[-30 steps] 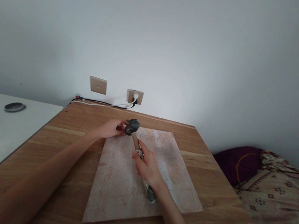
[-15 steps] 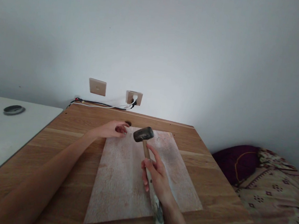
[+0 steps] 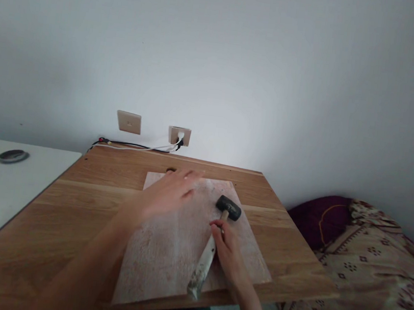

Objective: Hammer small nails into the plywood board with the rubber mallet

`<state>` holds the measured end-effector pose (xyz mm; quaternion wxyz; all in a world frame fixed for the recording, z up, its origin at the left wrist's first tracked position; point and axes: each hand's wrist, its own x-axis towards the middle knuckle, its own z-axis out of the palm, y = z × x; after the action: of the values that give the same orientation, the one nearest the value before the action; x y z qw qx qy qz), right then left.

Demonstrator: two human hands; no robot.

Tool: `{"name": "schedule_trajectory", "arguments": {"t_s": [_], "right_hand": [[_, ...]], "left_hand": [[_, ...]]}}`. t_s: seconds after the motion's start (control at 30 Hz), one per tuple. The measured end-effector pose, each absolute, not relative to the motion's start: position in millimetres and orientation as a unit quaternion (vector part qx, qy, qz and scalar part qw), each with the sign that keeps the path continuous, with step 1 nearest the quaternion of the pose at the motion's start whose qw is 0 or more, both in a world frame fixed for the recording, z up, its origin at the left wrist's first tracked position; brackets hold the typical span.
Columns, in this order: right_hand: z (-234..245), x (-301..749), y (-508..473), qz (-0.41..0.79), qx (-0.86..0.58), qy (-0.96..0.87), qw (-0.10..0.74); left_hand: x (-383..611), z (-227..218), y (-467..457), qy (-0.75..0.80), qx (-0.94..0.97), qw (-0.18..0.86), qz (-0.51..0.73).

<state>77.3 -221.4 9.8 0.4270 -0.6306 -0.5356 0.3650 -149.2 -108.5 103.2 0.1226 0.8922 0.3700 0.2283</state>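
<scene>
My right hand (image 3: pixel 229 250) is closed around the upper handle of a rubber mallet (image 3: pixel 228 207). The mallet's black head points away from me, and its worn, pale-stained handle slants down toward the near edge. Under both hands lies a thin rectangular board (image 3: pixel 158 263), whitish and scuffed, on the wooden table. My left hand (image 3: pixel 176 186) is over the far left part of the board, blurred by motion, with its fingers stretched out and nothing visible in them.
The wooden tabletop (image 3: pixel 87 201) meets the wall, where cables (image 3: pixel 134 146) run to a socket (image 3: pixel 179 135). At left a white surface (image 3: pixel 22 190) bears a dark round object (image 3: pixel 13 156). Patterned fabric (image 3: pixel 359 284) and a purple cushion (image 3: pixel 318 218) are at right.
My right hand has moved the mallet right and lowered it toward the board, its head turning. My left hand has shifted right over the board, its fingers going from curled to stretched out.
</scene>
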Motion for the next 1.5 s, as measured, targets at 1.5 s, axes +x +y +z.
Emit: {"name": "schedule_trajectory", "arguments": {"t_s": [1.5], "right_hand": [[-38,360,-325,-0.188,-0.735,-0.635,0.148]], "left_hand": [[-56,0,-242,0.386,0.896,0.056,0.212]]}}
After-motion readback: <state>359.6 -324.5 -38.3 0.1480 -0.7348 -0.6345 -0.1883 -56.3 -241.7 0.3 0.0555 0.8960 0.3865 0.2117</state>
